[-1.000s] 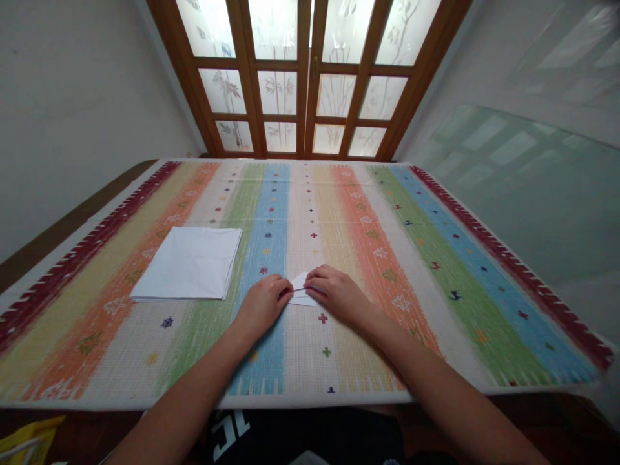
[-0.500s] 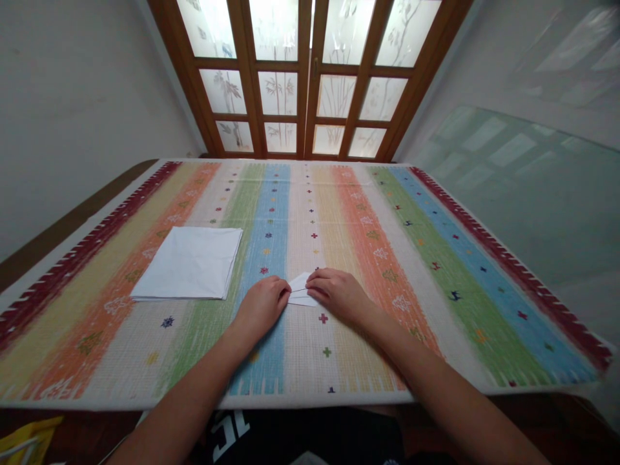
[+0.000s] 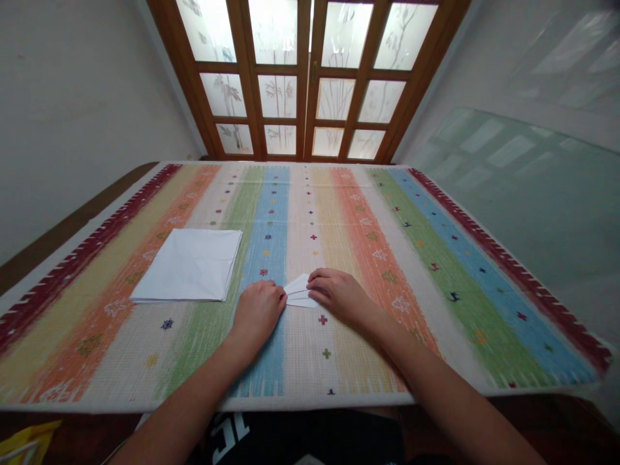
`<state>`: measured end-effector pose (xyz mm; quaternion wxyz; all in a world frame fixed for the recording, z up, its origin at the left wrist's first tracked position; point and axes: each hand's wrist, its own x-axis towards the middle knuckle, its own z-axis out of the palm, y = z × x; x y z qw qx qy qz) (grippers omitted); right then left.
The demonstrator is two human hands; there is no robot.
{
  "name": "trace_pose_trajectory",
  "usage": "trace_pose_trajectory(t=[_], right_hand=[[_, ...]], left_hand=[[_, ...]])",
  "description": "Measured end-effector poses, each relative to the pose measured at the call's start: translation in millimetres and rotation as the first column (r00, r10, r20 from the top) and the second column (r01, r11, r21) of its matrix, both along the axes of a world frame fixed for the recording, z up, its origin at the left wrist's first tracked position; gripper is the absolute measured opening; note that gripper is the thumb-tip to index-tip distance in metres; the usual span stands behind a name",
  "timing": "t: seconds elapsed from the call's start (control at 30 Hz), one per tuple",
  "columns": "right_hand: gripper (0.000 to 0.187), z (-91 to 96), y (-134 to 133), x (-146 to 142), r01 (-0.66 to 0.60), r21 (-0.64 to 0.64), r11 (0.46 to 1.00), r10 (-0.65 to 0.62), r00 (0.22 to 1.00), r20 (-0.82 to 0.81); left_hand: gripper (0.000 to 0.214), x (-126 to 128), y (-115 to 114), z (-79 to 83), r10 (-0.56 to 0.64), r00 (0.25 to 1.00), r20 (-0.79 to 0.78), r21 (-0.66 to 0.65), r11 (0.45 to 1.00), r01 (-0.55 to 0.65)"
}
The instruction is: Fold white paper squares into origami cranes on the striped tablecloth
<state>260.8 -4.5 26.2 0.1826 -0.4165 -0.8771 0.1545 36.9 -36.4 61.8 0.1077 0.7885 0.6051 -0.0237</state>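
Left hand (image 3: 260, 314) and right hand (image 3: 340, 296) both on the folded paper (image 3: 299, 295)

From my remote station I have the left fingers pinching the paper's narrow left end, thumb and index pressed together. The right fingers pinch its right side from three o'clock, index above and thumb below; exactly how far their tips overlap the far edge, I can't tell. The paper lies between the two hands, nearly flat, with its narrow end toward nine o'clock and its crease lines fanning out to the right.

Taking the paper as my dial's centre, I see a square white stack (image 3: 186, 266) between nine and ten, well apart from both hands. Everything lies on a striped cloth (image 3: 387, 236) over the table (image 3: 72, 210), whose brown edge shows at ten.

Farther out, I have paned doors (image 3: 304, 110) at twelve, a pale glass panel (image 3: 527, 174) against the wall (image 3: 489, 71) at two, dark clothing (image 3: 314, 434) with white lettering at six, and a yellow bag (image 3: 41, 439) at eight, cut by the frame.
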Motion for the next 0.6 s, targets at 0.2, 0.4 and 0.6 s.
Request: trace_pose_trajectory(t=[0.2,0.4,0.6], right_hand=[[0.011,1.4,2,1,0.001,-0.029,1.000,-0.001,1.000,-0.017],[0.011,-0.6,3,1,-0.001,-0.039,0.999,0.000,0.999,-0.038],[0.010,-2.2,3,2,0.002,-0.040,0.999,-0.004,0.998,-0.056]], left_hand=[[0.033,1,-2,3.9,0.077,0.997,-0.030,-0.022,0.997,-0.077],[0.030,-6,3,3.1,0.091,0.995,0.033,-0.042,0.995,-0.090],[0.014,-27,22,-0.5,0.071,0.955,0.289,-0.111,0.993,-0.040]])
